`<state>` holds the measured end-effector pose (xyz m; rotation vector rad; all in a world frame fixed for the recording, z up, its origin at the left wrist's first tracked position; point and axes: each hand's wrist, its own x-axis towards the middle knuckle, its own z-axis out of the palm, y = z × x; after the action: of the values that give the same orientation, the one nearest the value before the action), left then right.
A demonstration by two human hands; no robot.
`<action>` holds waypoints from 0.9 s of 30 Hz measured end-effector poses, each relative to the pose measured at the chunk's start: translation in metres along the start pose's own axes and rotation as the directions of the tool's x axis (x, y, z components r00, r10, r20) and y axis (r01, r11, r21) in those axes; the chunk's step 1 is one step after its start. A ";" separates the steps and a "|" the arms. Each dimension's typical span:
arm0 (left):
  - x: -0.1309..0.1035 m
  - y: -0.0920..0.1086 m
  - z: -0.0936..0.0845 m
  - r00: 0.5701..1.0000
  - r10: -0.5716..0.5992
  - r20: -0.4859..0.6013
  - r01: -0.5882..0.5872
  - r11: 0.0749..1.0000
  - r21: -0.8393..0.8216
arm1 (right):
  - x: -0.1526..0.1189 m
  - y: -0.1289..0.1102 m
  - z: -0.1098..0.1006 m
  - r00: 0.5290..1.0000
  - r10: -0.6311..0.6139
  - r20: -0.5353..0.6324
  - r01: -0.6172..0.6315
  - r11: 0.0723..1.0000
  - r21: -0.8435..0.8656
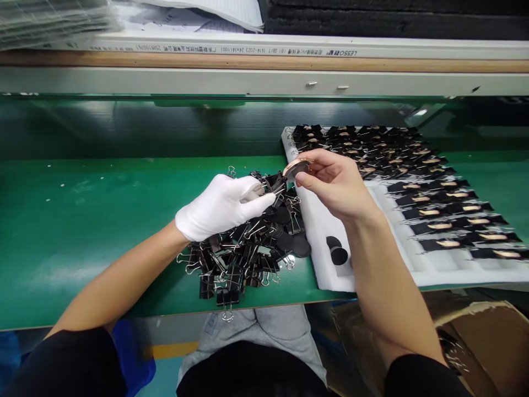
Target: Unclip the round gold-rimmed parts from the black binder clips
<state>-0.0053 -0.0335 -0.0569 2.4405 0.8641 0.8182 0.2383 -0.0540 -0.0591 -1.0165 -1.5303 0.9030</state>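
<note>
While in right hand (pixel 336 184), gold-rimmed disc (pixel 296 169) beside clip (pixel 276 180) in left hand (pixel 225 207).

One gloved hand (pixel 225 204), one bare hand (pixel 345 187), one foam tray (pixel 320 226) — and binder clips (pixel 228 298), perhaps several dozen.

"How do the forearms (pixel 136 275) lie?"
"Both cross the near edge of the table (pixel 82 220)."
"Hands?"
"White-gloved left hand (pixel 221 207) in a pinch; bare right hand (pixel 336 184) just beside it, pinching too."
</note>
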 end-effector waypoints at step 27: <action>0.001 -0.007 0.011 0.937 0.112 0.331 -0.251 0.875 0.415 | 0.001 0.004 0.004 0.967 0.203 -0.152 -0.139 0.926 0.351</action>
<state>-0.0005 -0.0297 -0.0688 2.9920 0.7787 0.3033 0.2351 -0.0520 -0.0627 -0.9619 -1.0944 1.1171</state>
